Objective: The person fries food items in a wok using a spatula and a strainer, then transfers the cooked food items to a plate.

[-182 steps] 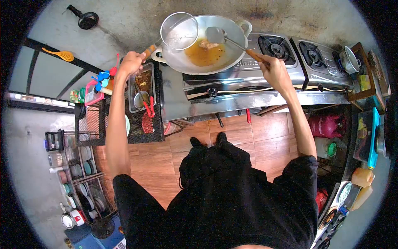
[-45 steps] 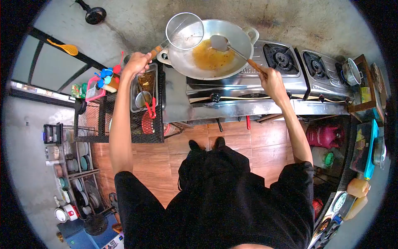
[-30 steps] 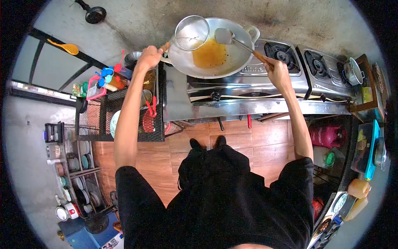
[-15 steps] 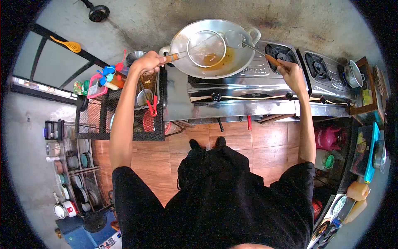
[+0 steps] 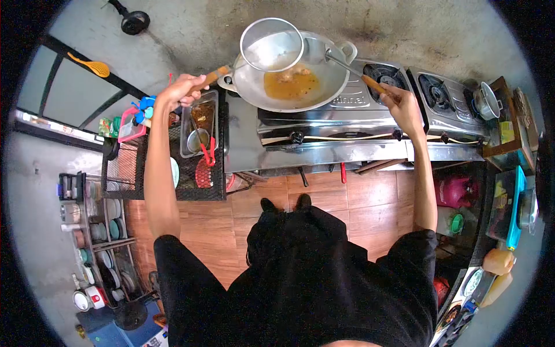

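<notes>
A large silver wok [image 5: 245, 95] stands on the stove, with brownish oil [image 5: 289, 88] pooled in its bottom. Small browned food pieces [image 5: 298, 70] lie at the oil's far edge. My left hand [image 5: 180, 92] is closed around the wooden handle of a round wire strainer [image 5: 272, 45], whose mesh hangs above the wok's far left rim with nothing plain in it. My right hand [image 5: 401, 105] grips the wooden handle of a metal spatula [image 5: 352, 68]. Its head is seen nearly edge-on, over the wok's right inner wall.
Left of the stove, a mesh rack [image 5: 150, 191] carries a clear tray [image 5: 215, 115] with red-handled tongs [image 5: 208, 153]. A second burner [image 5: 439, 92] and a small pot [image 5: 488, 103] are at the right. A black pan [image 5: 135, 22] hangs on the wall.
The strainer has moved up and left, from over the oil to the wok's far rim. The spatula head has turned from face-on to nearly edge-on. The food pieces now show clear of the mesh.
</notes>
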{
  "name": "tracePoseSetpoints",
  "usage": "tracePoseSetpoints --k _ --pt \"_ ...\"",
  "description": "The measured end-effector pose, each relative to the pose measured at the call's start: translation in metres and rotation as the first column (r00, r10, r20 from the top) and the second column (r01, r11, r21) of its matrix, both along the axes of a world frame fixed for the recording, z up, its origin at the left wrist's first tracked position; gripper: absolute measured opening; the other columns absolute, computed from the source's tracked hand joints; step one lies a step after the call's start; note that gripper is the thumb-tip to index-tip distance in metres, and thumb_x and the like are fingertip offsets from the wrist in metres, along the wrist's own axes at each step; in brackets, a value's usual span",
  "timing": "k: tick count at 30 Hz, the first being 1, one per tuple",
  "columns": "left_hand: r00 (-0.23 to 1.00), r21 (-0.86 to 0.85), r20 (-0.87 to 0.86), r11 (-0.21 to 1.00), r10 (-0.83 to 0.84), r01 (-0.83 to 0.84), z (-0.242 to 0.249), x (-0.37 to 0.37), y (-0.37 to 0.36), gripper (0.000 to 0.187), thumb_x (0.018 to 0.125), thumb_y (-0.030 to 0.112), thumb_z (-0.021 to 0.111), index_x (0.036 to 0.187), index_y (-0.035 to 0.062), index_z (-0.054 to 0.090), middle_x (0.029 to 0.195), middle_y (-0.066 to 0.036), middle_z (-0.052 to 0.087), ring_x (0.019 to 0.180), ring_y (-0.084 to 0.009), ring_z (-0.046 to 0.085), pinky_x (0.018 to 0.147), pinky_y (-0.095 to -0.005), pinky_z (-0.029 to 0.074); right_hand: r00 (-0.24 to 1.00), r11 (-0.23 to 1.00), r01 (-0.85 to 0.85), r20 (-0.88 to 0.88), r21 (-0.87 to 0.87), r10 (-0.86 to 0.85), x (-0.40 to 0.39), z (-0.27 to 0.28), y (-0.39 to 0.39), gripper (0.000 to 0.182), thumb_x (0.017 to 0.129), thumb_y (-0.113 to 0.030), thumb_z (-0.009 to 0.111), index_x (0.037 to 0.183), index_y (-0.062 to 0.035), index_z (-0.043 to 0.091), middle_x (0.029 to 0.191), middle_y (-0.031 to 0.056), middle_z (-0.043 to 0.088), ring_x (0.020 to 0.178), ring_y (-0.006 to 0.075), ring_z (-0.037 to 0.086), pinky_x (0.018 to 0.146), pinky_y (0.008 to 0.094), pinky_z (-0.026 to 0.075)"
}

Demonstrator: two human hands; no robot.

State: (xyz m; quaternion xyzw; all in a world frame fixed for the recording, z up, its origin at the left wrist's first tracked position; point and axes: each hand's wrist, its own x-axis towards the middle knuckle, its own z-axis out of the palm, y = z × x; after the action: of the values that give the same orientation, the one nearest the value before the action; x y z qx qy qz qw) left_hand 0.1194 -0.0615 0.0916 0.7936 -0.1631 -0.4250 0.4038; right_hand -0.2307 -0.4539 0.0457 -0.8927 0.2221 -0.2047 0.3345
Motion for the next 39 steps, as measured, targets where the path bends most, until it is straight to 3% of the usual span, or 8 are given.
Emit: tracePoseSetpoints --k 3,8,9,16,18,19,22,39 --pt "0.986 -0.018 0.106 0.992 0.128 -0.127 0.008 0.002 0.006 0.040 0.094 0.039 0.048 0.094 -0.0007 0.053 0.055 0.002 0.044 0.035 -0.0025 0.028 0.033 -0.0213 0.020 0.998 0.998 -0.057 -0.012 -0.021 0.056 0.009 -0.002 0.016 0.030 0.083 -0.012 0.062 0.112 -0.0033 0.063 0.080 0.0206 0.065 0.066 0.0185 0.061 0.064 0.0319 0.047" --pt "0.979 -0.021 0.142 0.989 0.147 -0.146 0.008 -0.001 0.012 0.037 0.095 0.037 0.047 0.093 0.0006 0.053 0.055 0.002 0.044 0.036 -0.0028 0.027 0.033 -0.0212 0.019 0.980 0.995 -0.095 -0.171 0.040 0.100 0.020 -0.014 0.043 0.028 0.081 -0.009 0.062 0.109 -0.0038 0.064 0.083 0.0247 0.064 0.077 0.0346 0.065 0.070 0.0376 0.049" --pt "0.977 -0.005 0.153 0.989 0.148 -0.149 0.008 -0.001 0.014 0.036 0.095 0.037 0.047 0.092 0.0010 0.053 0.055 0.002 0.044 0.036 -0.0028 0.027 0.033 -0.0212 0.018 0.986 0.989 -0.147 -0.081 0.029 0.149 0.019 -0.018 0.047 0.029 0.081 -0.009 0.062 0.109 -0.0033 0.064 0.084 0.0251 0.064 0.080 0.0366 0.065 0.070 0.0387 0.049" --pt "0.971 0.057 0.175 0.983 0.164 -0.176 0.000 -0.011 0.011 0.036 0.095 0.034 0.046 0.094 -0.0015 0.053 0.054 0.002 0.043 0.034 -0.0026 0.026 0.032 -0.0204 0.016 0.995 0.995 -0.081 -0.059 -0.059 0.077 0.021 -0.026 0.049 0.025 0.080 -0.006 0.060 0.104 -0.0012 0.065 0.080 0.0264 0.062 0.076 0.0372 0.065 0.068 0.0405 0.050" --pt "0.972 0.066 0.172 0.983 0.161 -0.174 -0.002 -0.009 0.008 0.034 0.095 0.033 0.047 0.091 -0.0004 0.053 0.055 0.001 0.044 0.035 -0.0034 0.027 0.033 -0.0214 0.017 0.997 0.992 -0.045 -0.066 -0.120 0.038 0.025 -0.033 0.036 0.027 0.082 -0.006 0.060 0.109 0.0006 0.063 0.068 0.0242 0.058 0.055 0.0263 0.056 0.057 0.0353 0.044" --pt "0.972 0.073 0.169 0.982 0.162 -0.177 -0.004 -0.009 0.006 0.033 0.095 0.033 0.047 0.088 0.0007 0.052 0.056 0.000 0.045 0.035 -0.0041 0.027 0.034 -0.0225 0.019 0.990 0.985 -0.063 0.114 -0.164 0.082 0.030 -0.061 0.016 0.028 0.082 -0.006 0.060 0.110 0.0002 0.062 0.068 0.0254 0.057 0.055 0.0279 0.057 0.057 0.0354 0.045" --pt "0.967 0.071 0.203 0.983 0.155 -0.172 -0.011 -0.005 0.002 0.033 0.095 0.032 0.047 0.087 0.0001 0.052 0.056 0.000 0.045 0.036 -0.0047 0.027 0.034 -0.0227 0.018 0.999 0.996 0.030 -0.030 -0.087 -0.032 0.033 -0.037 0.013 0.028 0.081 -0.007 0.058 0.108 -0.0025 0.064 0.075 0.0285 0.058 0.075 0.0416 0.061 0.064 0.0430 0.048" --pt "0.961 0.027 0.218 0.984 0.169 -0.178 -0.021 -0.010 -0.012 0.032 0.095 0.030 0.046 0.084 0.0005 0.051 0.055 -0.001 0.045 0.036 -0.0060 0.030 0.034 -0.0242 0.020 0.998 0.998 -0.066 -0.009 -0.004 0.066 0.010 -0.016 0.046 0.029 0.081 -0.009 0.061 0.109 -0.0016 0.063 0.072 0.0266 0.059 0.068 0.0342 0.064 0.063 0.0390 0.047"
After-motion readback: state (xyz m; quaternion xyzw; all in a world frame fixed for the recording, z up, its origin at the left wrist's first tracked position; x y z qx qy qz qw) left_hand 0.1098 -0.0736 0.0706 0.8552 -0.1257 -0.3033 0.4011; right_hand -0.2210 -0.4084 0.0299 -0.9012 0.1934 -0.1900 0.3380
